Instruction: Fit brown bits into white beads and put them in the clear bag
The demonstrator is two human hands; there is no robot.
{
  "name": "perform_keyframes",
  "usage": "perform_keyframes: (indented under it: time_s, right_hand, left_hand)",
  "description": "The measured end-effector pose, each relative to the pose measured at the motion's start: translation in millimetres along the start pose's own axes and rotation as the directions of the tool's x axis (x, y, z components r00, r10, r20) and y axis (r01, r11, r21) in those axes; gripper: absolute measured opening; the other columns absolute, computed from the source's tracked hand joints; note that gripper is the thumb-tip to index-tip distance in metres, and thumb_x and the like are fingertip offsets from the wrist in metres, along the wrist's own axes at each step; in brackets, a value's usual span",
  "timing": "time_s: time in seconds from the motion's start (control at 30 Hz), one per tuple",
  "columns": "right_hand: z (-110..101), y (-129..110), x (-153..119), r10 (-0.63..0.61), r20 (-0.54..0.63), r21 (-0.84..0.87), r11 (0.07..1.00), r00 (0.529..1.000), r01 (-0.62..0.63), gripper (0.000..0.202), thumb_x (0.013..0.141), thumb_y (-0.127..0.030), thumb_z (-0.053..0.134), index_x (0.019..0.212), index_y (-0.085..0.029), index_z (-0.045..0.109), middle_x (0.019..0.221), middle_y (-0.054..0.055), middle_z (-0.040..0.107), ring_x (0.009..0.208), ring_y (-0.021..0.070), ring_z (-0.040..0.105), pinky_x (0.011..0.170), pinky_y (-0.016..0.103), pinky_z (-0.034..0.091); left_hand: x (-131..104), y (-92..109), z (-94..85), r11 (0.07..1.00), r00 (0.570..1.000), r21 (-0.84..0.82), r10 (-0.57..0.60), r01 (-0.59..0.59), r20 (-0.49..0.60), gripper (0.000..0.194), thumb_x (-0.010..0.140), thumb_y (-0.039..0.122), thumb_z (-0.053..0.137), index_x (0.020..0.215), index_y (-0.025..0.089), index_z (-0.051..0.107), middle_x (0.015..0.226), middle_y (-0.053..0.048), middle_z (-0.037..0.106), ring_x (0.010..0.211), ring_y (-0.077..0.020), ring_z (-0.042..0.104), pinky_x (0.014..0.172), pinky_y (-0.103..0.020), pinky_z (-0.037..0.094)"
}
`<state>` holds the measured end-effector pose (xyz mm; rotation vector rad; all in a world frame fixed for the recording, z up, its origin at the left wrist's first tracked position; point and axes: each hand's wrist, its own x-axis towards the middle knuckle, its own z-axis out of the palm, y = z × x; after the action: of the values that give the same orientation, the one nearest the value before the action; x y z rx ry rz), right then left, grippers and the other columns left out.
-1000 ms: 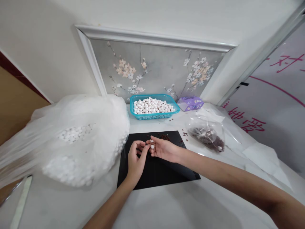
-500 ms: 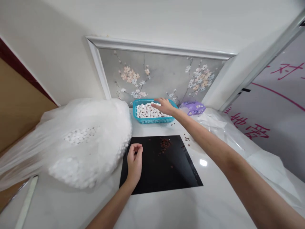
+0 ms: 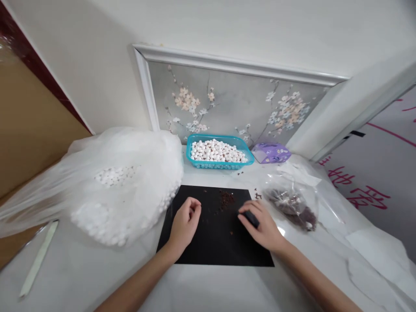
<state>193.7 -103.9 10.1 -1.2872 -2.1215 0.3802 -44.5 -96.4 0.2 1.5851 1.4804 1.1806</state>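
Observation:
My left hand (image 3: 186, 223) is over the left part of a black mat (image 3: 211, 247), with its fingers curled and thumb pressed to them. Whatever it may hold is hidden. At the mat's right side, my right hand (image 3: 261, 225) is bent, its thumb and fingertips close together in a pinch; anything between them is too small to make out. Between the hands, toward the mat's far edge, lies a small pile of dark reddish-brown bits (image 3: 226, 199). Behind the mat stands a turquoise basket (image 3: 221, 165) filled with small white balls (image 3: 216, 151).
A big translucent bag (image 3: 130, 143) of white balls bulges at the left. To the right lies a clear bag (image 3: 289, 201) with dark brown contents. A purple packet (image 3: 271, 153) sits beside the basket. A pale strip (image 3: 39, 262) lies at the near left.
My right hand has come back from over the basket to the mat's right side. The clear bag, hidden behind my forearm before, now shows. My left hand has stayed nearly in place.

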Motion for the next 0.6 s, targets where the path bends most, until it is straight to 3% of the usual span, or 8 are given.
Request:
perform_keyframes:
  time_s: [0.07,0.17,0.3,0.4,0.47,0.6]
  right_hand:
    - [-1,-7,-16,-0.017,0.119,0.055,0.998,0.993,0.01,0.002,0.083,-0.023,0.05,0.085,-0.023,0.051,0.082,0.006,0.056,0.079,0.0213,0.054,0.069,0.038,0.047]
    - [4,-18,-29,-0.147,0.246,0.075,0.988,0.958,0.132,0.012,0.084,-0.018,0.047,0.092,-0.023,0.055,0.09,0.007,0.058,0.085,0.0206,0.055,0.076,0.039,0.048]
    - [17,-16,-29,-0.148,0.222,0.077,0.988,0.964,0.134,0.025,0.086,-0.015,0.042,0.106,-0.024,0.054,0.101,0.007,0.058,0.094,0.0217,0.054,0.083,0.041,0.048]
    - [23,-9,-27,-0.118,0.156,0.053,0.992,0.981,0.111,0.031,0.085,-0.018,0.045,0.116,-0.023,0.05,0.108,0.01,0.056,0.1,0.0251,0.053,0.086,0.046,0.047]
    - [25,-5,-29,-0.118,0.134,0.055,0.992,0.984,0.111,0.034,0.085,-0.018,0.046,0.118,-0.024,0.048,0.111,0.01,0.054,0.104,0.0262,0.051,0.088,0.047,0.047]
    - [25,-1,-36,-0.106,0.142,0.084,0.992,0.984,0.094,0.031,0.085,-0.017,0.045,0.115,-0.025,0.047,0.111,0.01,0.052,0.105,0.0261,0.049,0.089,0.046,0.046]
  left_hand:
    - [-4,2,-0.8,0.961,0.982,0.237,0.112,-0.145,0.151,0.012,0.079,0.026,0.048,0.07,0.025,0.055,0.059,0.002,0.052,0.054,-0.0148,0.048,0.053,-0.026,0.034]
    - [-8,6,6.0,0.888,0.952,0.378,0.174,-0.263,0.253,0.015,0.08,0.023,0.046,0.069,0.025,0.056,0.063,-0.001,0.055,0.062,-0.0174,0.051,0.056,-0.028,0.036]
    - [-4,15,25.9,0.897,0.926,0.32,0.199,-0.304,0.321,0.016,0.079,0.02,0.045,0.076,0.025,0.06,0.072,-0.003,0.059,0.071,-0.019,0.055,0.064,-0.029,0.042]
    - [3,22,29.5,0.922,0.922,0.218,0.251,-0.32,0.295,0.018,0.08,0.022,0.048,0.089,0.027,0.063,0.085,-0.004,0.064,0.082,-0.0191,0.059,0.073,-0.029,0.045]
    - [2,23,18.7,0.917,0.929,0.238,0.256,-0.322,0.268,0.026,0.082,0.026,0.048,0.105,0.028,0.059,0.102,-0.005,0.064,0.097,-0.0186,0.058,0.085,-0.029,0.044]
    - [-19,3,-21.9,0.772,0.962,0.576,0.185,-0.27,0.203,0.053,0.082,0.04,0.048,0.133,0.025,0.039,0.136,-0.008,0.044,0.127,-0.0247,0.038,0.105,-0.04,0.028]
